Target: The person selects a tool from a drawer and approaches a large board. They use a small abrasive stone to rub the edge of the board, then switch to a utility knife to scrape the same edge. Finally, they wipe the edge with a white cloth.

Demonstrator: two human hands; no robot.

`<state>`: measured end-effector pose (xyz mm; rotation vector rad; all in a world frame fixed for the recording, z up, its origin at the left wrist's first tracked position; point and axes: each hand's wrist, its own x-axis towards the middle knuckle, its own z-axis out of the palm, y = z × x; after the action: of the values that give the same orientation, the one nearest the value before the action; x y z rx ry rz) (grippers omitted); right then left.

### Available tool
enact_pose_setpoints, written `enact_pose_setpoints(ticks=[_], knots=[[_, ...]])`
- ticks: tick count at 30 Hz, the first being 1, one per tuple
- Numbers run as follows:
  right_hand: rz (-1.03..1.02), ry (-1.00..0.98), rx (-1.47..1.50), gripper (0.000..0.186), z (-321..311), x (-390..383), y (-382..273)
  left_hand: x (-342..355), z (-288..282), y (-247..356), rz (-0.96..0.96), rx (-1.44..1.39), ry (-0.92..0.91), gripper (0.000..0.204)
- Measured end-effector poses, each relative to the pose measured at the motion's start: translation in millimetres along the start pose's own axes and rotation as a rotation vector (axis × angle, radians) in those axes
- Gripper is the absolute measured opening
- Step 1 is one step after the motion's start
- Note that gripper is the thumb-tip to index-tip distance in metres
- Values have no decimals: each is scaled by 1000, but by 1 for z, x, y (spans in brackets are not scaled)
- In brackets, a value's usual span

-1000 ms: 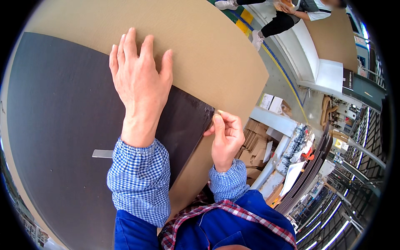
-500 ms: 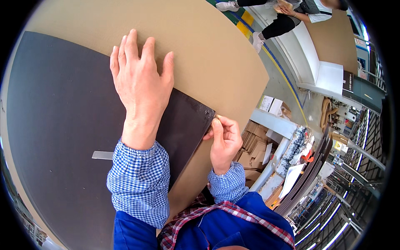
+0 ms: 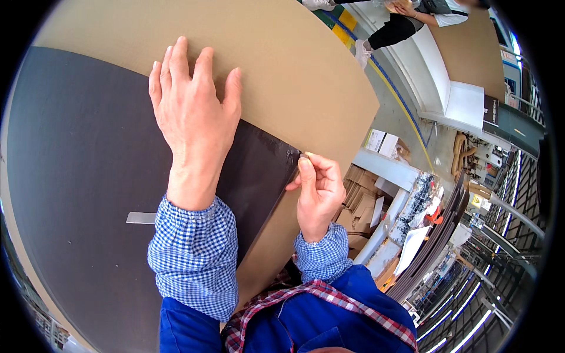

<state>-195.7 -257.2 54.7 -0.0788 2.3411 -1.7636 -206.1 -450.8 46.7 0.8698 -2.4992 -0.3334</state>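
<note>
Left hand (image 3: 194, 112) lies splayed palm-down; right hand (image 3: 319, 191) pinches.

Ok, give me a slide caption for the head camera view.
Left hand spread over the edge of a dark panel, right hand pinched at its corner, tan surface beneath.

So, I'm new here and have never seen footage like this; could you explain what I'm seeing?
There is no machine: these are a person's bare hands. Every picture comes from one wide fisheye camera on their head, looking down, so straight edges bend. A large dark panel lies on a tan surface, with a pale strip beside the left sleeve. The left hand is spread across the panel's far edge. The right hand has thumb and forefinger pinched at the panel's corner; whether anything is between them is hard to tell.
</note>
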Motion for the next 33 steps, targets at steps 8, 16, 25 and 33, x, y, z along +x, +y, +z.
enact_pose_setpoints(ticks=[8, 16, 25, 33], knots=[[28, 15, 36, 11, -2, -1, 3, -4, 1, 2, 11, 0, 4, 39], [21, -13, 46, 11, -2, -2, 1, -2, 0, 0, 1, 55, -9, 40], [30, -12, 82, 11, -1, 2, 3, -3, 1, 1, 8, 50, -8, 40], [38, -20, 126, 13, -2, 4, 4, -2, 0, 1, 14, 49, -11, 40]])
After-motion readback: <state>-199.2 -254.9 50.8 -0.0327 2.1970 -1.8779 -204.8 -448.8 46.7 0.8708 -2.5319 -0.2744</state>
